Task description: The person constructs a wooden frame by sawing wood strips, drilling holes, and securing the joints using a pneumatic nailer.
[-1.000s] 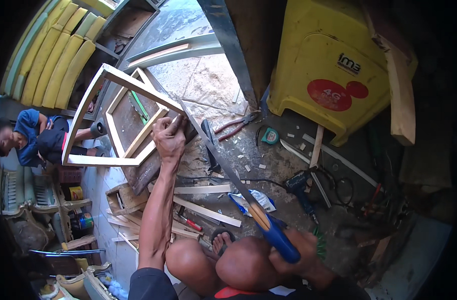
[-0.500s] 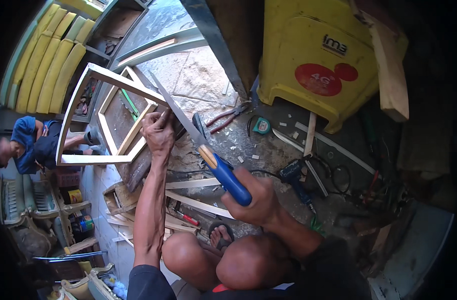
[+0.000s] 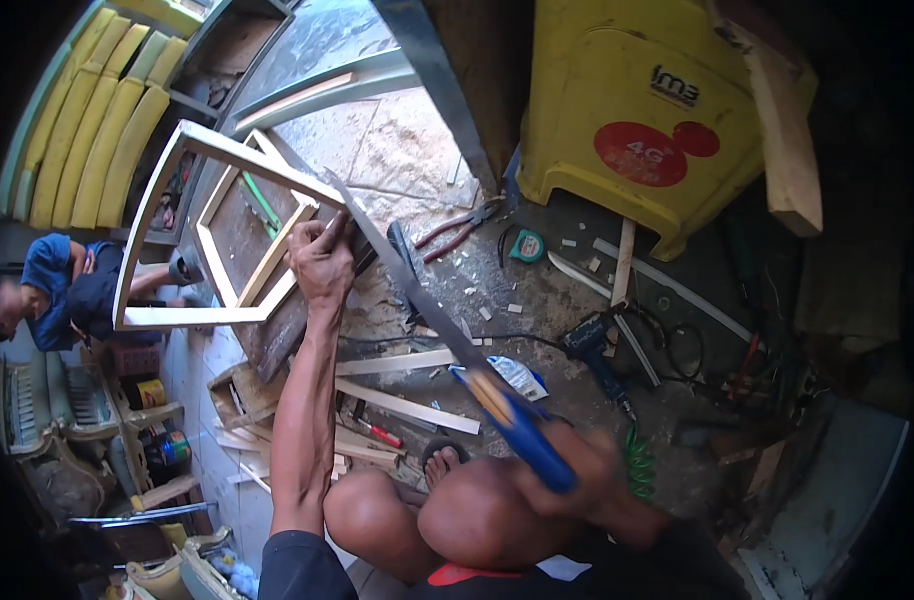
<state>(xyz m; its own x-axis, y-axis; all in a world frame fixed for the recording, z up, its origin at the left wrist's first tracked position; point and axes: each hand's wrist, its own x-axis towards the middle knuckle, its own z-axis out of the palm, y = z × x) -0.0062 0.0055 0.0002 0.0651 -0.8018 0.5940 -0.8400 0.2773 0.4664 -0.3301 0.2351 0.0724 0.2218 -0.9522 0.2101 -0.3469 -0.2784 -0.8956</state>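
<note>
My left hand (image 3: 322, 268) is closed around the end of a pale wooden frame (image 3: 267, 178), which tilts up to the left. Beneath it, a second wooden frame (image 3: 210, 262) lies on a dark board (image 3: 275, 345). My right hand (image 3: 582, 465), slightly blurred, grips a handsaw (image 3: 522, 432) by its blue and wood handle. The saw blade (image 3: 417, 290) slants up and left, its tip near the frame's end beside my left fingers. Whether the teeth touch the wood I cannot tell.
Red-handled pliers (image 3: 459, 232), a teal tape measure (image 3: 526, 246) and a blue power drill (image 3: 597, 360) lie on the floor. Wood strips (image 3: 407, 408) lie before my knees. A yellow plastic stool (image 3: 617, 90) stands at the far right. Another person (image 3: 52, 280) sits at the left.
My right hand has pulled the saw back toward me and to the right, its tip drawing down to the frame's end. A blue and white packet now shows beside the blade. My left hand keeps its hold.
</note>
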